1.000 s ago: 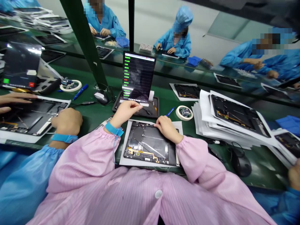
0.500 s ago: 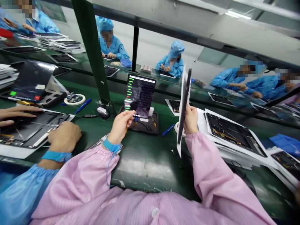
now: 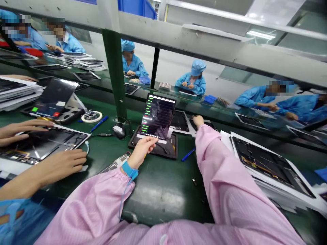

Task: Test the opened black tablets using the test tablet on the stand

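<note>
wearer's sleeves (image 3: 230, 183) r pink, wrist strap (image 3: 129, 170) lt blue, tabletop (image 3: 163, 194) dk grn, screen (image 3: 158, 117) blk w/ grn marks.

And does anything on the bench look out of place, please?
Perhaps one small loose piece, too small to identify: it lies alone on the green bench, beside the pink right sleeve, apart from the stacked panels.

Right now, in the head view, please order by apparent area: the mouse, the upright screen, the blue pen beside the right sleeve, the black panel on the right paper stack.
1. Black panel (looks largest, perhaps helped by nearness)
2. Upright screen
3. Mouse
4. Blue pen, long but thin
</note>
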`<action>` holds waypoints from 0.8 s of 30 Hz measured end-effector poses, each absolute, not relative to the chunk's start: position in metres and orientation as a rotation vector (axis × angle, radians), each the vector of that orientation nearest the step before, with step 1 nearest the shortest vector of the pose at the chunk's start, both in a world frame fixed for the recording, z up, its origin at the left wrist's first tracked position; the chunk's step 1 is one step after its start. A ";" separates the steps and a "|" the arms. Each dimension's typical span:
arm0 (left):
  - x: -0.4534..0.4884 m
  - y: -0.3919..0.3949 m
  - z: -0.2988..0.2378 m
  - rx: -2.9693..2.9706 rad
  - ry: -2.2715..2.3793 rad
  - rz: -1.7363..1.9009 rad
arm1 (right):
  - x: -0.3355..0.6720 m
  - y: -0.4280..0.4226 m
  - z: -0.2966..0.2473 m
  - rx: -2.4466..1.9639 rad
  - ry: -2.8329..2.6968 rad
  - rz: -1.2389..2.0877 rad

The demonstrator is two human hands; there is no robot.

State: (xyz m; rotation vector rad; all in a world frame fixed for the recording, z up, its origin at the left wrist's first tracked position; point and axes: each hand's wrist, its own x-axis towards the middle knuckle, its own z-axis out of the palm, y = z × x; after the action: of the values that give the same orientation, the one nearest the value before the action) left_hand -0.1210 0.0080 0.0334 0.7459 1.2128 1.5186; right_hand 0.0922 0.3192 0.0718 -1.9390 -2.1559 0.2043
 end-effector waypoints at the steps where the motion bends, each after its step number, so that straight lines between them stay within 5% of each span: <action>1: -0.121 0.008 0.033 0.756 1.210 1.511 | 0.101 0.320 0.070 -2.005 -2.197 0.167; 6: -0.119 0.006 0.034 0.798 1.209 1.464 | 0.151 0.303 0.049 -2.191 -2.458 0.032; 14: -0.119 0.005 0.035 0.823 1.250 1.460 | 0.171 0.284 0.025 -1.806 -2.764 -0.187; 24: -0.122 0.007 0.031 0.819 1.240 1.469 | 0.152 0.282 0.064 -1.682 -2.449 -0.308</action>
State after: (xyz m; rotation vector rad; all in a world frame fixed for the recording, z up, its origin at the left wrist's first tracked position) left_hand -0.1221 0.0072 0.0314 0.8194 1.2395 1.4694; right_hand 0.1520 0.2824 0.0636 -1.6818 -2.4494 -0.3082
